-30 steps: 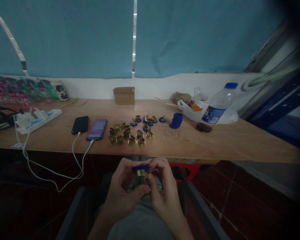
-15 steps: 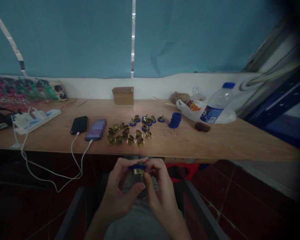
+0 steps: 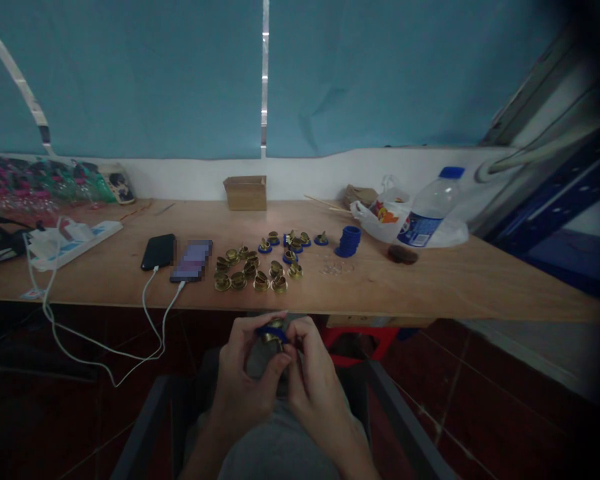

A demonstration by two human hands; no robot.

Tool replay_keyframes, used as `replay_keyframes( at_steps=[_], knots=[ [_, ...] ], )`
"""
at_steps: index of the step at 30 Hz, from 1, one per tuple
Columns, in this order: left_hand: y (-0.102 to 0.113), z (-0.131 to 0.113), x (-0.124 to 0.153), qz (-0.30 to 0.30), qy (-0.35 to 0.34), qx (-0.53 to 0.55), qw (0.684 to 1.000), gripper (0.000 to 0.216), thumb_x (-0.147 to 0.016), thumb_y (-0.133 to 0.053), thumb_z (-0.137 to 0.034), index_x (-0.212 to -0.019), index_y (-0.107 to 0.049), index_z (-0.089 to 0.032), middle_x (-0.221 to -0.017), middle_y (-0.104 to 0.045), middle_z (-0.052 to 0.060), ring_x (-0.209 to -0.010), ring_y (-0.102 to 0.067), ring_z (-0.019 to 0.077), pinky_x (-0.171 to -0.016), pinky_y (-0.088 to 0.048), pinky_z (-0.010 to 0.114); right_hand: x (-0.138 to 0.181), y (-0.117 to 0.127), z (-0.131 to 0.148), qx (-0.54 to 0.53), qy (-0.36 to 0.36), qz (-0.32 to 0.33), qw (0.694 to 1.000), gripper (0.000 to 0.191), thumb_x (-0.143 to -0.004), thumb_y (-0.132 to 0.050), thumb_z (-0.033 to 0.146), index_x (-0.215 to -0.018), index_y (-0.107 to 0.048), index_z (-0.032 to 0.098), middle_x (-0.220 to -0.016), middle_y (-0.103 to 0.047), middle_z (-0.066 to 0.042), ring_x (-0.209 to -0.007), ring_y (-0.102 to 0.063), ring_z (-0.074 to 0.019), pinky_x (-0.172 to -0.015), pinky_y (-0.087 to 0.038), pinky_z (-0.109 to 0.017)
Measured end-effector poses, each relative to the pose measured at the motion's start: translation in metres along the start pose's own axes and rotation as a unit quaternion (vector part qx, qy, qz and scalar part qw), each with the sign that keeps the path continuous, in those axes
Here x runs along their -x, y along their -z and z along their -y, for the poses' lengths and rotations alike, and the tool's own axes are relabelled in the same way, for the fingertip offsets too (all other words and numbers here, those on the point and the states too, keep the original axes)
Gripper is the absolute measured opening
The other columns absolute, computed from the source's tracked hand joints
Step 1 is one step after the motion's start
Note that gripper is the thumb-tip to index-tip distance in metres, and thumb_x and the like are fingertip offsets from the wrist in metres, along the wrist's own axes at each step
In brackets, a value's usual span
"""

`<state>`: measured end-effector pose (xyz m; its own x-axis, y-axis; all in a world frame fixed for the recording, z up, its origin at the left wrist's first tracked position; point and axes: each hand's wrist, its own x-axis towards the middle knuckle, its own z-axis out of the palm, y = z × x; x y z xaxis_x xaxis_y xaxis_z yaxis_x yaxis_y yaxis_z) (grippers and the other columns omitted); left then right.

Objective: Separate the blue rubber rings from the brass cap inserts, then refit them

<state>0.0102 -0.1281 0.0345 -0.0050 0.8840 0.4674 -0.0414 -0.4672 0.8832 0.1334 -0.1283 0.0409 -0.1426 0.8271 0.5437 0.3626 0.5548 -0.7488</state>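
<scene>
Both hands are raised over my lap, just below the front edge of the wooden table [image 3: 430, 280]. My left hand [image 3: 243, 380] and my right hand [image 3: 313, 377] pinch one small brass fitting with a blue ring [image 3: 271, 333] between their fingertips. On the table ahead lie several loose brass fittings [image 3: 253, 270], several brass fittings seated on blue rings [image 3: 293, 243], a stack of blue rings [image 3: 349, 241] and some clear rings [image 3: 336, 268].
Two phones [image 3: 177, 255] lie left of the fittings with white charging cables [image 3: 150, 320] hanging over the edge to a power strip [image 3: 70, 240]. A small cardboard box [image 3: 245, 192], a plastic bag [image 3: 385, 217] and a water bottle [image 3: 427, 208] stand at the back.
Both hands drew closer together and slightly up toward the table edge, and the fingers tightened round the brass and blue piece. The view shifted a little.
</scene>
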Motion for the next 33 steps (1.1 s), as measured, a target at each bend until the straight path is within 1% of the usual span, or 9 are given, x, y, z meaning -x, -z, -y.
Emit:
replay_keyframes(
  at_steps=[7,9,12,17,21,24,27,30,33],
  knots=[
    [0.003,0.006,-0.004,-0.019,0.024,-0.003,1.0,0.032,-0.09,-0.061,-0.014,-0.12,-0.054,-0.023,-0.125,-0.065,0.01,-0.118,-0.061,0.0231,-0.1,-0.048,0.036,-0.003,-0.002,-0.006,-0.004,-0.019,-0.012,1.0,0.013,-0.096,-0.041,0.012,-0.094,-0.048,0.023,-0.085,-0.051,0.0,-0.075,-0.053,-0.0146,-0.067,-0.044,-0.027],
    [0.009,0.006,-0.007,-0.001,0.033,-0.003,0.999,0.027,-0.093,-0.056,-0.016,-0.12,-0.054,-0.022,-0.125,-0.065,0.011,-0.118,-0.061,0.0228,-0.101,-0.048,0.036,-0.002,0.0,-0.008,-0.028,-0.028,-0.019,0.999,0.012,-0.097,-0.044,0.015,-0.104,-0.049,0.023,-0.087,-0.054,-0.001,-0.079,-0.055,-0.0149,-0.072,-0.045,-0.028],
    [0.016,0.006,-0.01,0.01,0.043,0.004,0.999,0.024,-0.096,-0.053,-0.02,-0.119,-0.055,-0.022,-0.12,-0.068,0.01,-0.113,-0.064,0.022,-0.099,-0.048,0.034,-0.001,0.004,-0.013,-0.073,-0.058,-0.046,0.995,0.025,-0.098,-0.045,0.02,-0.123,-0.042,0.025,-0.084,-0.053,0.001,-0.076,-0.055,-0.0145,-0.073,-0.046,-0.028],
    [0.012,0.007,-0.009,0.025,0.035,0.016,0.999,0.018,-0.097,-0.051,-0.025,-0.112,-0.059,-0.024,-0.124,-0.067,0.01,-0.118,-0.062,0.0242,-0.1,-0.047,0.037,-0.003,0.008,-0.02,-0.13,-0.13,0.028,0.983,0.019,-0.098,-0.049,0.031,-0.115,-0.052,0.025,-0.071,-0.047,0.005,-0.063,-0.048,-0.0128,-0.058,-0.04,-0.024],
    [0.007,0.011,-0.006,0.01,0.034,0.004,0.999,0.012,-0.096,-0.052,-0.028,-0.102,-0.061,-0.023,-0.126,-0.065,0.011,-0.12,-0.059,0.0254,-0.103,-0.044,0.041,-0.007,0.009,-0.019,-0.229,-0.182,0.044,0.955,0.017,-0.096,-0.051,0.039,-0.103,-0.054,0.024,-0.066,-0.044,0.006,-0.057,-0.043,-0.0119,-0.052,-0.037,-0.023],
    [0.006,0.012,-0.005,-0.004,0.062,0.031,0.998,0.013,-0.095,-0.053,-0.033,-0.098,-0.061,-0.023,-0.124,-0.067,0.011,-0.116,-0.062,0.0253,-0.101,-0.045,0.041,-0.008,0.009,-0.018,-0.296,-0.206,0.089,0.929,0.023,-0.094,-0.055,0.044,-0.086,-0.054,0.022,-0.062,-0.042,0.007,-0.052,-0.038,-0.01,-0.049,-0.032,-0.021],
    [0.005,0.009,-0.006,-0.007,0.091,0.064,0.994,0.014,-0.094,-0.056,-0.035,-0.096,-0.061,-0.022,-0.12,-0.07,0.011,-0.108,-0.066,0.0242,-0.098,-0.048,0.04,-0.005,0.008,-0.021,-0.391,-0.231,0.121,0.883,0.026,-0.09,-0.062,0.043,-0.079,-0.053,0.02,-0.056,-0.041,0.009,-0.046,-0.032,-0.0068,-0.045,-0.025,-0.019],
    [0.003,0.004,-0.008,-0.035,0.087,0.077,0.993,0.013,-0.093,-0.059,-0.033,-0.093,-0.063,-0.021,-0.119,-0.07,0.011,-0.109,-0.065,0.024,-0.095,-0.049,0.037,-0.004,0.003,-0.026,-0.459,-0.253,0.089,0.847,0.028,-0.086,-0.067,0.044,-0.081,-0.054,0.02,-0.051,-0.037,0.011,-0.04,-0.027,-0.0052,-0.041,-0.025,-0.018],
    [0.004,0.003,-0.009,-0.098,0.06,0.055,0.992,0.013,-0.091,-0.061,-0.032,-0.092,-0.066,-0.02,-0.113,-0.07,0.009,-0.107,-0.065,0.0232,-0.09,-0.052,0.033,-0.005,0.0,-0.031,-0.477,-0.261,0.035,0.838,0.027,-0.087,-0.065,0.045,-0.084,-0.053,0.021,-0.05,-0.029,0.013,-0.039,-0.021,-0.0051,-0.04,-0.027,-0.017]
  ],
)
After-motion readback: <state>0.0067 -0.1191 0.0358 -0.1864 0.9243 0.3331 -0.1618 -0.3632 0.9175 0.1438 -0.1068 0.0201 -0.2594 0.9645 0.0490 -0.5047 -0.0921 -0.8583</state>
